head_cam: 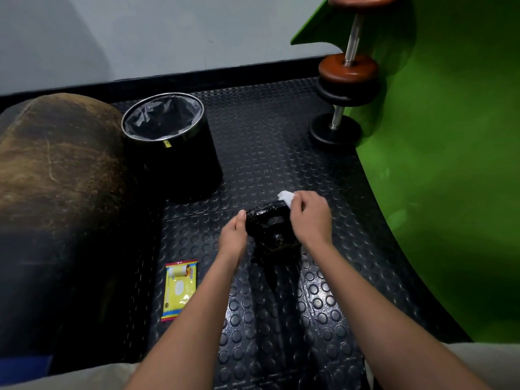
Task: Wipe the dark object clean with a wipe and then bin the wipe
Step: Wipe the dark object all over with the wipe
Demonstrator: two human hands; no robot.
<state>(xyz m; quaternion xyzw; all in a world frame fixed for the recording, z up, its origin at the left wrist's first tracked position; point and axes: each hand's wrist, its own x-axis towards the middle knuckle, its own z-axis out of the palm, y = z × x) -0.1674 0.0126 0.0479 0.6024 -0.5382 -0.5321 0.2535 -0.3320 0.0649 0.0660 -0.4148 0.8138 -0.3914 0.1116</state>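
The dark object (pixel 270 229) sits on the studded floor mat (pixel 281 142), steadied at its left edge by the left hand (pixel 235 235), thumb and fingers closed against it. The right hand (pixel 309 216) pinches a small white wipe (pixel 286 197) at the object's far top corner. The object looks like a handled weight, though it blends into the mat. Risk from here: the wipe is bunched small, so it may slip from the fingers or miss glossy patches. The lined bin (pixel 166 130) stands beyond to the left (the yellow wipe pack (pixel 180 289) lies nearer), and a careless toss could fall short.
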